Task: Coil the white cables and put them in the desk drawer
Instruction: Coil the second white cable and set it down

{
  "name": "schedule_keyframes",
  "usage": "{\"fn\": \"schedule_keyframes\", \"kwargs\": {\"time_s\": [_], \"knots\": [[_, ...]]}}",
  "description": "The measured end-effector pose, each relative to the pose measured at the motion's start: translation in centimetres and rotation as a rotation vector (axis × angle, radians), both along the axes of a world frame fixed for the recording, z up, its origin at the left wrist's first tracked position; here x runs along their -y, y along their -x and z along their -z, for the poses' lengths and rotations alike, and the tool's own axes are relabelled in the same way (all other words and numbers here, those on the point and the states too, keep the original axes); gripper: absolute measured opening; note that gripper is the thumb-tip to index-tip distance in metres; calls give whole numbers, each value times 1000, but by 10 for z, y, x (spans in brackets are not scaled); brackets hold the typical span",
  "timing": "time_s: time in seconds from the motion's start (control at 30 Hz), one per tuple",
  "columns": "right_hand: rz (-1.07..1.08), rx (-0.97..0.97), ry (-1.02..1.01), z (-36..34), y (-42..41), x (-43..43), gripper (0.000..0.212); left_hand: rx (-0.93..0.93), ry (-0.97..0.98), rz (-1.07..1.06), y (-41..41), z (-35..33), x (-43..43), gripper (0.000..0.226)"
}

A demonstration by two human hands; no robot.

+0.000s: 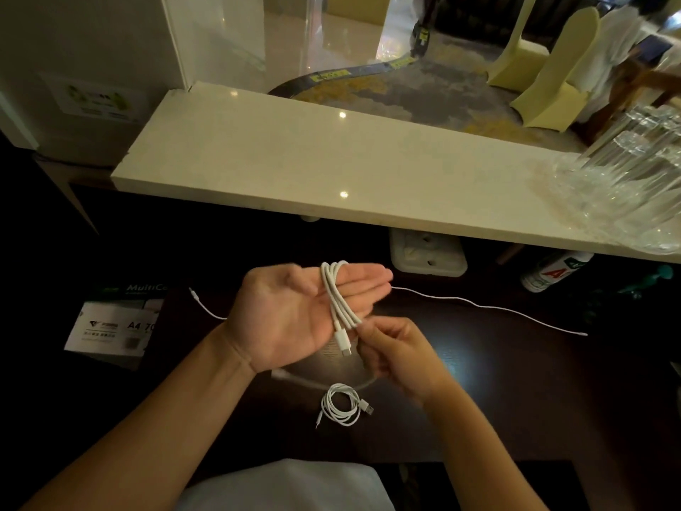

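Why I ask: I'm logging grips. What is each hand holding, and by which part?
A white charging cable, looped around the straight fingers of the left hand; the right hand pinches a strand beside the hanging plug.

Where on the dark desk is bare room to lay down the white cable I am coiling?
Free: dark desk right of the small coiled white cable, below the long thin white cable. Crowded: behind, by white power strip and bottle.

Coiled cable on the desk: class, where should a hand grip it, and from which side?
Come from above and pinch across all loops of the coiled cable at its far arc; it lies flat, with plugs sticking out right and near-left.
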State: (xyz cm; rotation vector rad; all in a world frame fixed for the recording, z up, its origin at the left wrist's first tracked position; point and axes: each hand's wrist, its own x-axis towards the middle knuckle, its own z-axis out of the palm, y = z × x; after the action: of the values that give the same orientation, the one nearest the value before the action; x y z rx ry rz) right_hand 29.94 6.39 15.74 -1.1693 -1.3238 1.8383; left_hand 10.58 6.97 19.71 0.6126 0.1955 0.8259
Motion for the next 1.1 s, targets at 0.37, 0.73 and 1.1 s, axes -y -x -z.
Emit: {"fn": "schedule_keyframes", "kwargs": {"time_s": [0.37,0.73,1.1], "knots": [[-381,905,-799,-94,-20,8,25,-526,62,1,-9,19,-9,109],[-310,385,-448,-86,-15,-73,18,-171,91,412,-9,3,2,125],[5,13,78,-1,13,11,46,157,160,117,6,-2,-3,119]]}}
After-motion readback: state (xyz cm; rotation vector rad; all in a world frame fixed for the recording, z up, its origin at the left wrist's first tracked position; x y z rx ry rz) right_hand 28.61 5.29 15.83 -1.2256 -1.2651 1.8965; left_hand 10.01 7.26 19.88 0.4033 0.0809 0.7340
